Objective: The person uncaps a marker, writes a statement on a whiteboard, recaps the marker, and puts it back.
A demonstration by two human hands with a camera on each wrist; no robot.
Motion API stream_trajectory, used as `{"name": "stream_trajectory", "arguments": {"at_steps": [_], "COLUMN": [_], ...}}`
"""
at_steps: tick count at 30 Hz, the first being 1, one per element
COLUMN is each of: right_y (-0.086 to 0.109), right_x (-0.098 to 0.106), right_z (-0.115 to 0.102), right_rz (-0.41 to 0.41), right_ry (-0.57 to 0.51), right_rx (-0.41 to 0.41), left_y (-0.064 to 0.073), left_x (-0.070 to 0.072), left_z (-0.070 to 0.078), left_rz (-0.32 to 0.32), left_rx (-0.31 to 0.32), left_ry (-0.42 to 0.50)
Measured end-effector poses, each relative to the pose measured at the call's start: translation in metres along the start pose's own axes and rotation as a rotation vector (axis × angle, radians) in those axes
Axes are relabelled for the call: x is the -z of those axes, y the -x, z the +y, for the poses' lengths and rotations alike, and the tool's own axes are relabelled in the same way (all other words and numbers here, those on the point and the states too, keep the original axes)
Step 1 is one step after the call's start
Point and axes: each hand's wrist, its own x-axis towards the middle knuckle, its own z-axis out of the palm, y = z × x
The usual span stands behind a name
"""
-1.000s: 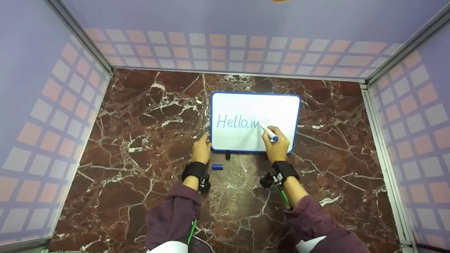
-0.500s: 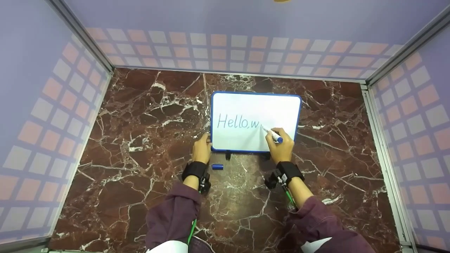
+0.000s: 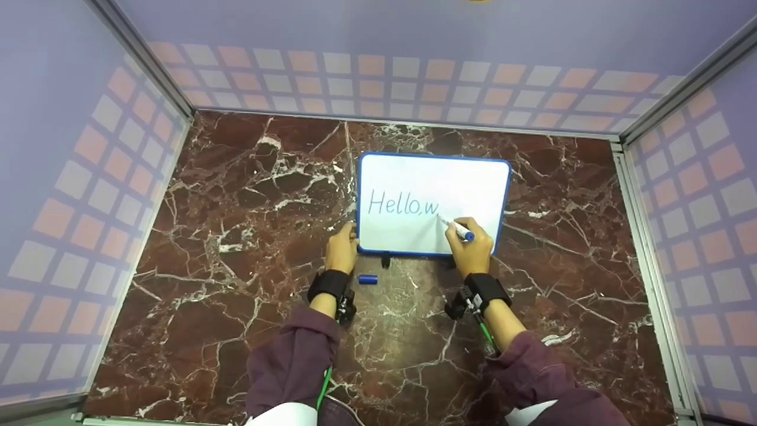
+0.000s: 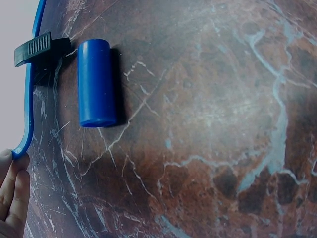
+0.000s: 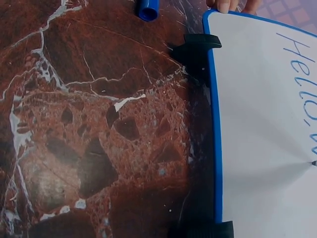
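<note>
A blue-framed whiteboard point(image 3: 408, 234) lies on the marbled table, with "Hello,w" written across its middle. My right hand point(image 3: 472, 251) pinches a white marker point(image 3: 458, 228) with a blue end over the board. Its dark tip point(image 5: 314, 162) is at the writing surface just right of the "w"; shadows meet there. My left hand point(image 3: 341, 251) holds the board's near left corner, the thumb point(image 4: 5, 156) on top and fingers below. Between my wrists, a little in front of the board, lies a blue marker cap point(image 3: 368, 279) on its side.
Black clips point(image 4: 42, 49) stick out from the board's near edge, one close to the cap. A purple panel wall point(image 3: 402, 83) with pink and white squares stands behind, with others at both sides. Each wrist carries a black strap point(image 3: 486, 289) with a camera.
My right hand with the marker has shifted a little right, leaving the whole "w" in sight. My left hand stays at the board's corner; the head view has shifted slightly.
</note>
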Motion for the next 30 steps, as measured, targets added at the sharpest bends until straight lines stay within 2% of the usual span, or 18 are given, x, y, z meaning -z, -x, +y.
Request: {"name": "stream_trajectory", "arguments": {"at_steps": [14, 30], "right_y": [-0.0060, -0.0002], "right_x": [0.0012, 0.0040], "right_z": [0.0013, 0.0008], "right_rz": [0.054, 0.067], "right_ry": [-0.027, 0.006], "right_rx": [-0.020, -0.078], "left_y": [0.0009, 0.0017], "left_x": [0.0001, 0.0017], "left_z": [0.0002, 0.0023], "left_rz": [0.021, 0.012], "left_rx": [-0.047, -0.032], "left_ry": [-0.021, -0.022]}}
